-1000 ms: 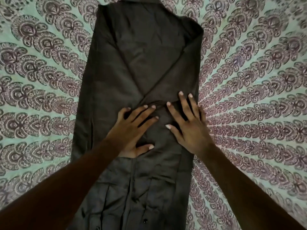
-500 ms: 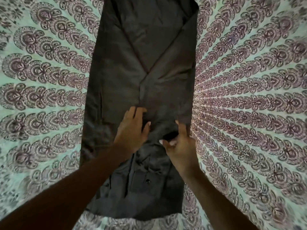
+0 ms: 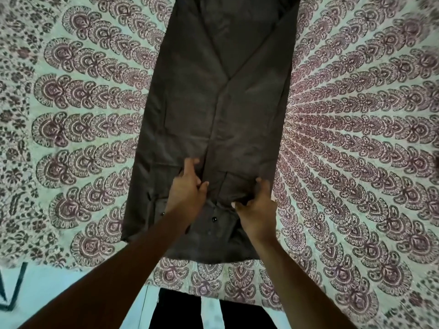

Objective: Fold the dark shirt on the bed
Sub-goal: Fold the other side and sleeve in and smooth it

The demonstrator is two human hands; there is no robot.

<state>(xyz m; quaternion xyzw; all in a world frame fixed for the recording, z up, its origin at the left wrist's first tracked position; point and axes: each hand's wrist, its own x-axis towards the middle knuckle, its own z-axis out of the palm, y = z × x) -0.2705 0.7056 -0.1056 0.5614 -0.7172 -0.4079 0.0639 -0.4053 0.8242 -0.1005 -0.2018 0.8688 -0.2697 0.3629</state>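
The dark shirt lies lengthwise on the bed as a long narrow strip, both sides folded in so they meet in a V seam down the middle. Its near end shows buttons and a placket. My left hand rests on the cloth left of the seam, fingers curled into the fabric and thumb pressing beside it. My right hand grips the end of the folded-in right flap near the shirt's right edge, fingers tucked under the cloth.
The bedsheet is pale green with a maroon fan pattern and spreads wide on both sides of the shirt. The bed's near edge runs just below the shirt, with my dark-clothed legs and a pale floor beyond it.
Both hands slid toward me along the shirt, from lying flat with spread fingers at the flap crossing to gripping cloth near the near end. The view pulled back, showing the bed edge.
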